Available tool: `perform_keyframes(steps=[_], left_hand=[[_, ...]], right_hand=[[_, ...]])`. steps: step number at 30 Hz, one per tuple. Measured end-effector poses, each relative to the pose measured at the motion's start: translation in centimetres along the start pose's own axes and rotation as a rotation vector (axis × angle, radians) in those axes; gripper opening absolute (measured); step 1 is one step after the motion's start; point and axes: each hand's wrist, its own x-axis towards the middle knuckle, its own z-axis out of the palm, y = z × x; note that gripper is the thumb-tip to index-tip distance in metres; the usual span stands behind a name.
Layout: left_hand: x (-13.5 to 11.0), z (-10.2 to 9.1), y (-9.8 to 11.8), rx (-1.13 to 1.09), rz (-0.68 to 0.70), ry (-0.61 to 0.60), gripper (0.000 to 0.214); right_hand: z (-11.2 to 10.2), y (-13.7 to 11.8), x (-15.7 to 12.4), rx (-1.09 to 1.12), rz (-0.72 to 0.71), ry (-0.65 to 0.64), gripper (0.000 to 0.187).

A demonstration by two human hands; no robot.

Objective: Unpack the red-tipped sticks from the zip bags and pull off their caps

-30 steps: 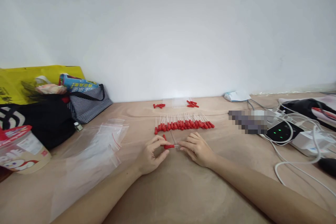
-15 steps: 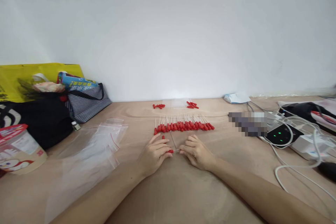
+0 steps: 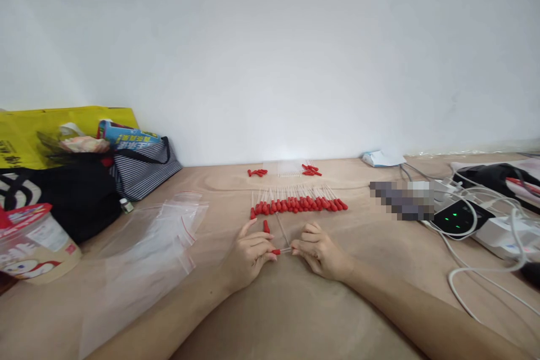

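Note:
My left hand (image 3: 248, 253) pinches a small red rubber bulb (image 3: 275, 251), and my right hand (image 3: 321, 250) pinches the thin clear glass tube (image 3: 287, 250) that meets it. Both hands rest on the tan tabletop (image 3: 295, 315), fingertips nearly touching. Just beyond them lie a loose red bulb (image 3: 266, 226) and a bare glass tube (image 3: 282, 228). Farther back runs a row of several red-bulbed droppers (image 3: 299, 203). Near the wall sit two small heaps of red bulbs (image 3: 257, 172) (image 3: 311, 169) beside a bunch of clear tubes (image 3: 288, 167).
Clear zip bags (image 3: 164, 236) lie at the left, with a striped pouch (image 3: 141, 171), a black bag (image 3: 63, 194), a yellow bag (image 3: 25, 132) and a plastic cup (image 3: 36, 242) beyond. At the right are a power strip (image 3: 458, 215), white cables (image 3: 476, 275) and a folded mask (image 3: 379, 157).
The red bulb has slid into my left fingers, so less of it shows. Both hands have drawn slightly closer to me.

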Motion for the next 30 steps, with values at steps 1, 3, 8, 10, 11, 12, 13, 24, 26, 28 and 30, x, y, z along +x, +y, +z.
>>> perform_keyframes(steps=[1, 3, 8, 10, 11, 12, 13, 24, 26, 28, 30], left_hand=[[0.0, 0.0, 0.0, -0.003, -0.004, -0.003, 0.017], [0.0, 0.1, 0.0, -0.001, -0.017, -0.007, 0.017], [-0.4, 0.0, -0.5, -0.002, -0.038, -0.017, 0.018], [-0.7, -0.3, -1.1, 0.005, -0.073, 0.013, 0.020], [-0.9, -0.5, -1.3, 0.009, -0.106, 0.034, 0.021], [-1.1, -0.7, -1.6, 0.013, -0.148, 0.056, 0.021], [-1.2, -0.9, -1.8, 0.019, -0.195, 0.074, 0.022], [0.6, 0.1, -2.4, -0.022, -0.759, 0.170, 0.022], [1.2, 0.3, -2.5, -0.059, -0.797, 0.188, 0.024], [1.5, 0.5, -2.5, -0.106, -0.820, 0.198, 0.028], [1.6, 0.6, -2.4, -0.180, -0.829, 0.201, 0.029]], right_hand=[[0.0, 0.0, 0.0, 0.002, -0.001, 0.002, 0.025], [0.1, 0.0, -0.1, 0.000, 0.001, 0.004, 0.025], [0.0, 0.5, -0.4, 0.020, 0.034, 0.012, 0.024], [-0.2, 0.8, -0.7, 0.037, 0.076, 0.036, 0.025], [-0.2, 0.9, -0.8, 0.034, 0.106, 0.050, 0.024], [-0.3, 1.1, -0.9, 0.018, 0.141, 0.060, 0.024], [-0.3, 1.2, -1.0, -0.006, 0.179, 0.066, 0.023], [1.2, 1.3, 0.5, -0.057, 0.453, -0.067, 0.037], [1.4, 0.9, 1.1, -0.060, 0.491, -0.085, 0.037], [1.7, 0.4, 1.7, -0.064, 0.498, -0.095, 0.035], [1.8, -0.1, 2.2, -0.075, 0.477, -0.105, 0.033]])
